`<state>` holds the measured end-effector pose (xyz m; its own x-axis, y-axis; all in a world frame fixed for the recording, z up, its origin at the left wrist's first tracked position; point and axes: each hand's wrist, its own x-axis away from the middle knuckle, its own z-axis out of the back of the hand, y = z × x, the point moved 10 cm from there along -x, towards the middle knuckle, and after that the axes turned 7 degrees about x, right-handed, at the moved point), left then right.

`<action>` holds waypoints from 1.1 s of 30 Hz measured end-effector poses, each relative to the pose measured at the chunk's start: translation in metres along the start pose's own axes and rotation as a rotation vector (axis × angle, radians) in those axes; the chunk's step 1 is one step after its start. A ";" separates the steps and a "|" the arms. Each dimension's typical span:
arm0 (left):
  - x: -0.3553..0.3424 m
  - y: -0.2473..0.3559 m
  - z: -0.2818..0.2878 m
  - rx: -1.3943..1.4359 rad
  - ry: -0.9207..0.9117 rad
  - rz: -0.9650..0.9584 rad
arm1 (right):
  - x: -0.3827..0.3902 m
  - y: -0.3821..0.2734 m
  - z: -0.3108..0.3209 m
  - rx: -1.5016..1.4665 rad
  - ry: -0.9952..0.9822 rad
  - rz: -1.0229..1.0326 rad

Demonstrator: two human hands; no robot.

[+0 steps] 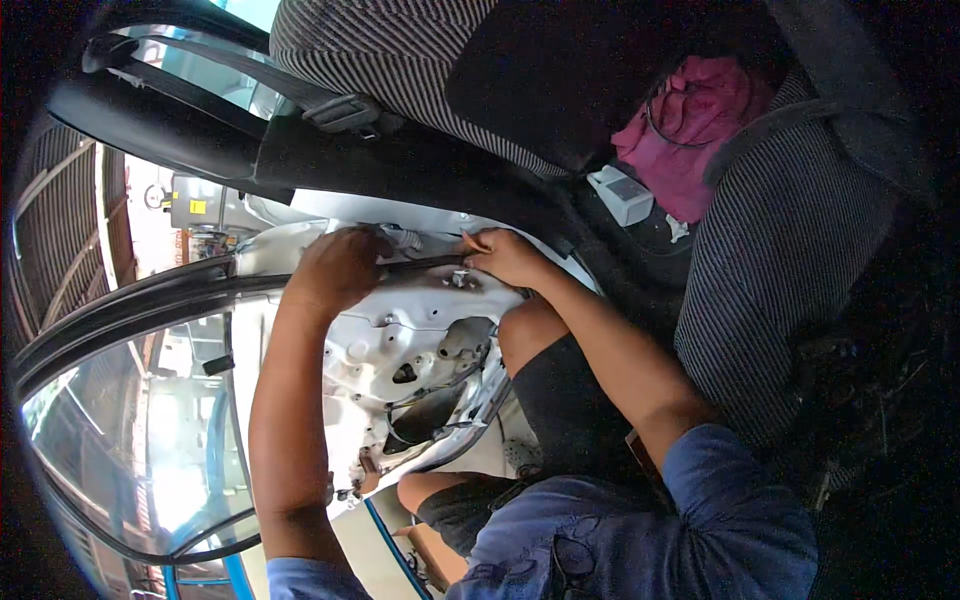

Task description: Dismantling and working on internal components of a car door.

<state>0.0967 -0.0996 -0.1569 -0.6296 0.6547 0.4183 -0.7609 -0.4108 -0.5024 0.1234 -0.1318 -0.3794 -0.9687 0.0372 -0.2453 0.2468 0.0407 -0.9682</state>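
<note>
The white metal car door [355, 342] at centre stands without inner trim, and the long black rubber strip [430, 263] across it runs beneath the left hand [345, 265] to the right hand [507, 258], how fully seated being unclear. Whether either grip is clamped cannot be told. A bare knee [526, 333] overlaps the door, with crumpled pink cloth [690, 165] upper right above a grey striped fabric seat [760, 255].

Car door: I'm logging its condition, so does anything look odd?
Yes: the inner door metal is bare, with open holes showing, where a trim panel would normally cover it.
</note>
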 end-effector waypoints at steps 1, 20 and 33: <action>0.001 -0.001 -0.001 0.000 0.012 -0.008 | -0.001 -0.001 0.000 -0.013 -0.012 -0.014; 0.041 0.034 -0.008 -0.262 0.161 0.003 | 0.006 -0.099 -0.020 0.297 0.111 0.515; 0.047 0.038 0.000 -0.254 0.212 -0.045 | -0.001 -0.090 -0.015 0.023 -0.135 0.114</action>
<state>0.0381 -0.0849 -0.1566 -0.5290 0.7971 0.2912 -0.7069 -0.2240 -0.6709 0.1022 -0.1205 -0.2915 -0.9297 -0.0938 -0.3562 0.3558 0.0212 -0.9343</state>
